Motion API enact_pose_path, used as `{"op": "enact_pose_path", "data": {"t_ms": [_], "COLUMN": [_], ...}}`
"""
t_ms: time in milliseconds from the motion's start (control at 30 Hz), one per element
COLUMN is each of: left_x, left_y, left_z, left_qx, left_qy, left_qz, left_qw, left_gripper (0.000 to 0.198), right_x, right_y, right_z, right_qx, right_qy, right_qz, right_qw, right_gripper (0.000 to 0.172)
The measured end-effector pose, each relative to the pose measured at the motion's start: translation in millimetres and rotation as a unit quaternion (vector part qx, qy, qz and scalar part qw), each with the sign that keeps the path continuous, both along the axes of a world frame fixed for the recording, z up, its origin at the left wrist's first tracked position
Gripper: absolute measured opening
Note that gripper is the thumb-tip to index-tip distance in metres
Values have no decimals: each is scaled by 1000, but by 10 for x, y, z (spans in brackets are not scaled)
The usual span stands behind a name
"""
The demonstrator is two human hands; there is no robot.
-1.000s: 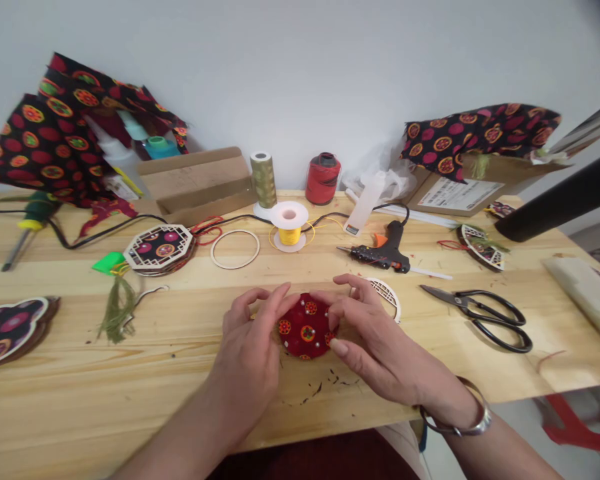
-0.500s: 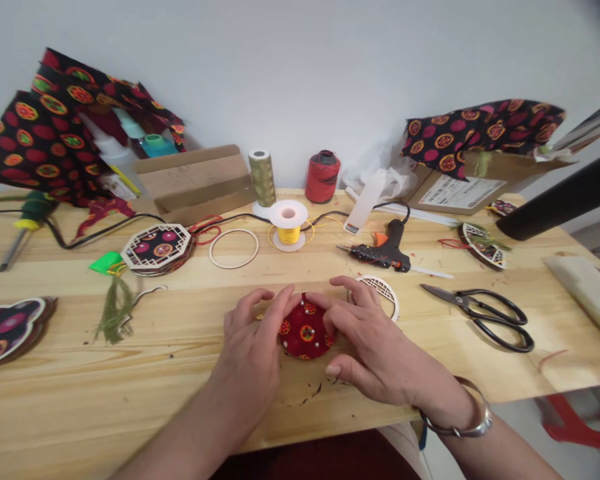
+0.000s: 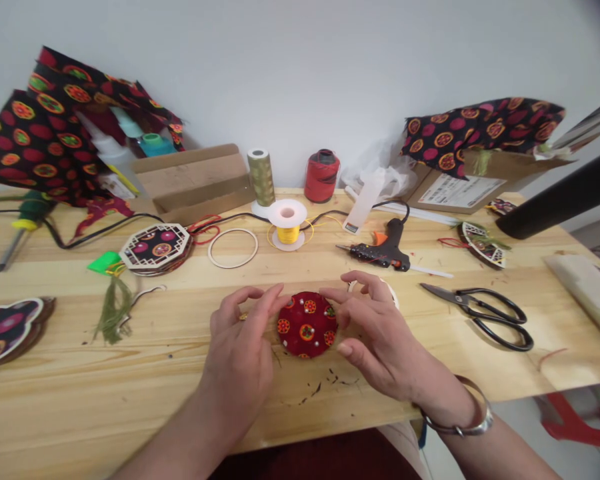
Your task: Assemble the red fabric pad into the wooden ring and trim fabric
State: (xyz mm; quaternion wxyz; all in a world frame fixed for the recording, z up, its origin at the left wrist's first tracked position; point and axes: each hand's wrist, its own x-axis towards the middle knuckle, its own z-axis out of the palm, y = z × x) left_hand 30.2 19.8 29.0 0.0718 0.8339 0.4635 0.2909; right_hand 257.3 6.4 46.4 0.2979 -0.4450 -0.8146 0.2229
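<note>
A round dark-red fabric-covered disc, printed with orange fruit-like circles and dotted with small white beads, lies flat on the wooden table between my hands. My left hand is beside its left edge, fingers apart and holding nothing. On the other side, my right hand is spread with its fingertips by the disc's right edge; whether they touch it I cannot tell. Behind the right fingers, a pale wooden lattice ring is mostly hidden. Dark thread scraps lie just in front of the disc.
Black-handled scissors and a black glue gun lie to the right. A yellow thread spool, a thin wooden ring and an octagonal ornament are behind my hands. Cardboard boxes stand by the wall.
Both hands have drawn apart from the disc, the left one to the left and the right one slightly to the right. More of the disc shows, and it stays in place.
</note>
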Motion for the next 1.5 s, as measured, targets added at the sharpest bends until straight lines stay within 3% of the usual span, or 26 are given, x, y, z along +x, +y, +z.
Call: {"op": "enact_pose_path", "data": {"t_ms": [200, 400, 633, 833, 1033, 1200, 1400, 1500], "left_x": [-2, -7, -6, -25, 2, 29, -32, -81], "left_y": [18, 19, -21, -52, -51, -22, -66, -108], "left_z": [-26, -24, 47, 31, 16, 20, 33, 48], "left_qx": [31, 30, 30, 27, 41, 74, 39, 24], "left_qy": [35, 29, -59, -55, -18, 4, -29, -42], "left_qz": [1, -5, 18, -43, -108, -119, -104, -126], "left_qw": [999, 999, 998, 997, 993, 990, 993, 991], "left_gripper": [57, 56, 48, 54, 57, 56, 56, 55], "right_x": [-27, -17, 32, 1, -13, -23, 21, 21], "right_y": [-4, -4, -38, -54, -48, -35, -53, -70], "right_z": [35, 16, -7, 62, 60, 50, 37, 56], "right_qx": [-18, -19, 88, 67, 32, 29, 44, 53], "right_qy": [-42, -21, 63, 39, -7, -8, 45, 59], "right_qz": [11, 6, -32, 39, 60, 62, 60, 71], "right_qw": [999, 1000, 994, 996, 998, 998, 996, 994], "right_gripper": [27, 22, 14, 18, 14, 17, 10, 13]}}
